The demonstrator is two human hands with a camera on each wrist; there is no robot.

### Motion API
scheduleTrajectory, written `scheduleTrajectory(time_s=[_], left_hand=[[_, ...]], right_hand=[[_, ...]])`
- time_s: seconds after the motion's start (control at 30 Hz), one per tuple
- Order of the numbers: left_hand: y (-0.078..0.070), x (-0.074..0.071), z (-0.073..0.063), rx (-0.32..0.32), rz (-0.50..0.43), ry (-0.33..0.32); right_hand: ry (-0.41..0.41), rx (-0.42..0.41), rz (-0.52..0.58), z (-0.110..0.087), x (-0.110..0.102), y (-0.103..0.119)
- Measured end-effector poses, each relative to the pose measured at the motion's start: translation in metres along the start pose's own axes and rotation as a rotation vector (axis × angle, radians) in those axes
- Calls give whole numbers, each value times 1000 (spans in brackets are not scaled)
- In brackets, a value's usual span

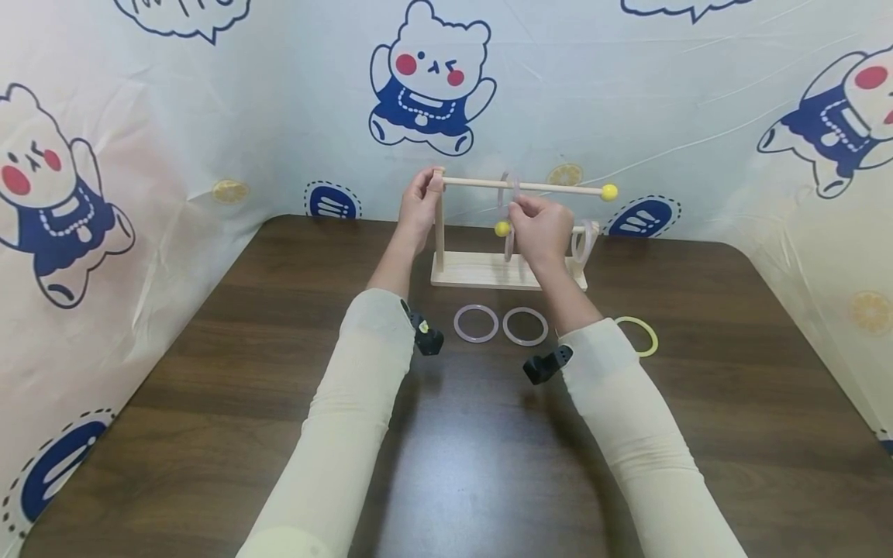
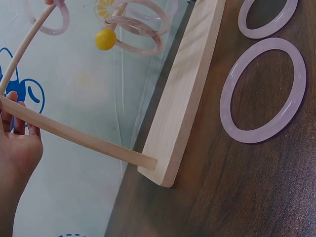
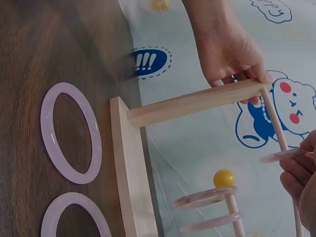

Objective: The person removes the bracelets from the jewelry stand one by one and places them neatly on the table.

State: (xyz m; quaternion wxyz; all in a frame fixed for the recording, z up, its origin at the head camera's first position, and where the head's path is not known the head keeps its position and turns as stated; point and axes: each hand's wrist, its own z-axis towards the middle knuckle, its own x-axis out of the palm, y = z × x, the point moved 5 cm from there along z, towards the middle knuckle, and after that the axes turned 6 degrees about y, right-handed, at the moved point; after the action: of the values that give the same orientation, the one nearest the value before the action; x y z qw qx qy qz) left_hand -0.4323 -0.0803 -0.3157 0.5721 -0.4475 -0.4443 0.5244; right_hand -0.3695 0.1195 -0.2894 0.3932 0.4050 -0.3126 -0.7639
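Note:
A wooden ring stand point(image 1: 481, 267) has two horizontal rods tipped with yellow balls. My left hand point(image 1: 420, 203) grips the top of its left post point(image 3: 197, 102), where the upper rod point(image 1: 474, 183) joins. With thumb and fingers, my right hand point(image 1: 546, 232) pinches a pale purple ring point(image 3: 280, 156) that hangs around the upper rod. Below, several pale rings encircle the lower rod, one close to its yellow ball point(image 2: 105, 39) and one ring point(image 1: 576, 246) near the right post. Part of the lower rod is hidden behind my right hand in the head view.
Two light purple rings, a left ring point(image 1: 456, 324) and a right ring point(image 1: 505, 328), lie flat in front of the stand. A yellow-green ring point(image 1: 654, 341) lies by my right sleeve. Behind the brown table point(image 1: 279, 387) hangs a printed cloth point(image 1: 307, 93).

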Motion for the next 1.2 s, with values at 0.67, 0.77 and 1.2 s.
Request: scheduleTrajectory(time_s=[0.67, 0.77, 1.2], left_hand=[[-1, 0, 0, 16, 1, -4], [-1, 0, 0, 18, 2, -5], [-1, 0, -1, 28, 4, 3]], right_hand=[[-67, 55, -35, 1, -17, -9], [-64, 63, -8, 1, -19, -12], [-105, 70, -1, 0, -24, -16]])
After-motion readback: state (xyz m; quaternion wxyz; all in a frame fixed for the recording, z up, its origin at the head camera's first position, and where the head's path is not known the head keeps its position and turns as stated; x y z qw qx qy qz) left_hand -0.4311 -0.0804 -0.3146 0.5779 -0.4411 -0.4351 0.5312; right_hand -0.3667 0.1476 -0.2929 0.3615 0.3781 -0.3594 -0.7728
